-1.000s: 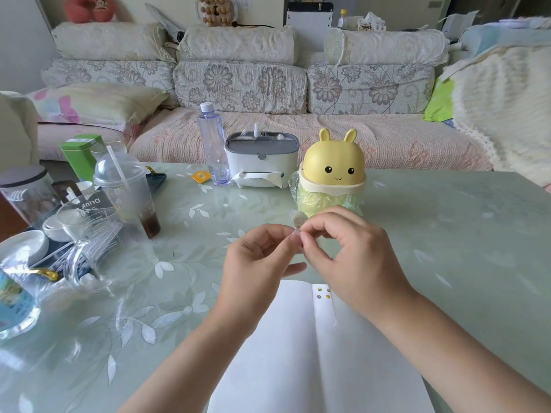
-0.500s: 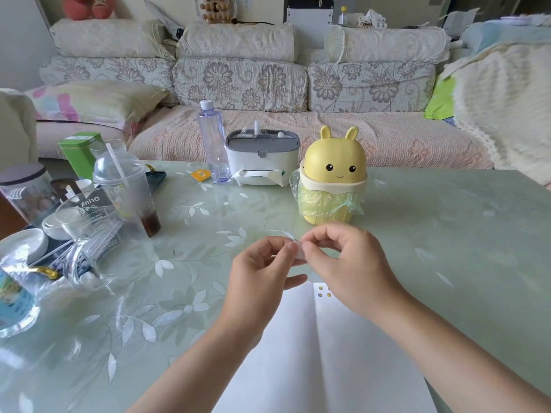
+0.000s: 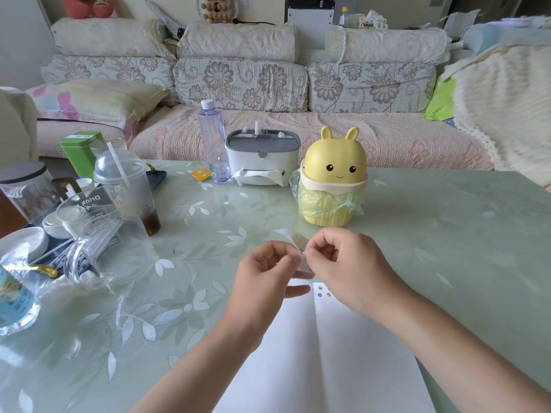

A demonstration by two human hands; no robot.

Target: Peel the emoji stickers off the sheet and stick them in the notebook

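Pinching a small sticker sheet [image 3: 295, 238] between left hand [image 3: 265, 274] and right hand [image 3: 346, 265], over the open notebook [image 3: 331, 359] at six o'clock; yellow rabbit bin [image 3: 332, 180] at twelve o'clock.

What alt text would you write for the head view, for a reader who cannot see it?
The left hand and right hand pinch a small sticker sheet between them above an open white notebook on a green table. A yellow rabbit-shaped bin stands behind.

One notebook [image 3: 343, 353], one sticker sheet [image 3: 299, 240], one water bottle [image 3: 213, 141], one tissue box [image 3: 262, 158], one bunny-shaped bin [image 3: 333, 162], one green tin [image 3: 80, 152].
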